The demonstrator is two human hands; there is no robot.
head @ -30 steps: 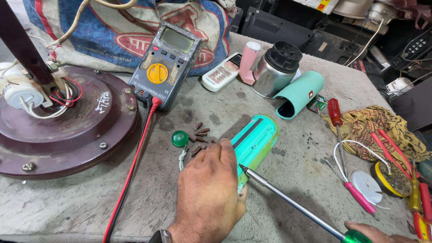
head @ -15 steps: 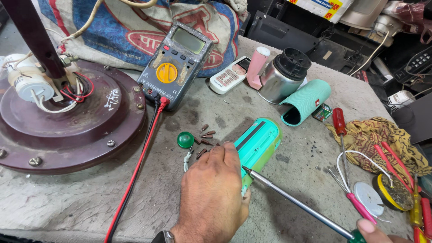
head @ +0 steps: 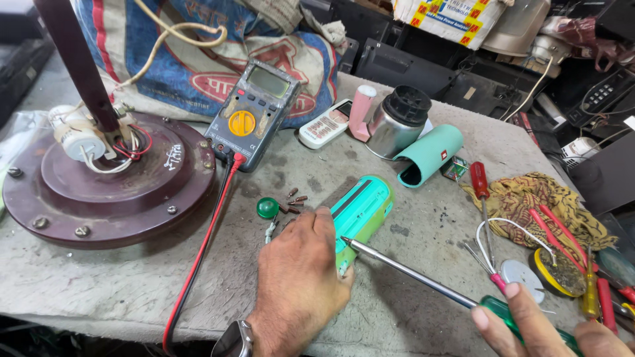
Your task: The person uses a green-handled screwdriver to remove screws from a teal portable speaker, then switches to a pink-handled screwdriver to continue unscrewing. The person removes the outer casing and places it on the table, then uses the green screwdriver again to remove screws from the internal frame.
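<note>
Your left hand (head: 301,277) is pinning the teal casing (head: 362,213) flat on the bench; your right hand (head: 542,327) is gripping the screwdriver (head: 423,277), tip at its edge. Risk: the tip skidding off the smooth plastic into your left fingers.

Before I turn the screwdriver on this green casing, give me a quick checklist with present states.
1. Left hand steadies the green casing: ok, it rests on the near end.
2. Right hand grips the screwdriver by its green handle: ok.
3. Tip seated in a screw head: cannot tell, it touches the casing beside the left fingers.
4. Loose screws kept apart from the work: ok, they lie beside the green cap.
5. Red lead off the casing: ok.
</note>
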